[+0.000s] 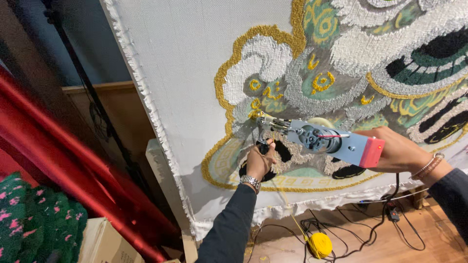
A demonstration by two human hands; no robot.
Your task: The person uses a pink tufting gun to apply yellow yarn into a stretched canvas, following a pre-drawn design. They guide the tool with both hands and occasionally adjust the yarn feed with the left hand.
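A dark sleeve [229,229] is rising from the bottom of the view, closest to the eye, ending in a silver wristwatch [250,181]. Above it the left hand [259,160] is closing its fingers around the front handle of a tufting gun [321,139], gripping it firmly from below. The right hand [399,152], wearing thin bracelets [428,166] at the wrist, is wrapping around the rear of the same tool, just behind its red end block [372,152]; how its fingers sit on the far side I cannot tell, but it is clearly holding the gun.

The gun itself, pale blue-grey with a round motor housing, is lying nearly level, its needle tip pressing against the stretched white cloth [185,87] at a yellow patch of the design. The cloth is carrying a large tufted pattern [351,63] in white, grey, green, black and gold outlines.

On the wooden floor [390,243] below, a ball of yellow yarn [320,244] is sitting among black cables [360,229], a yellow strand running up from it. To the left, a red beam [63,160] is slanting across, with a green and pink tufted piece [34,224] beside a cardboard box [107,243].
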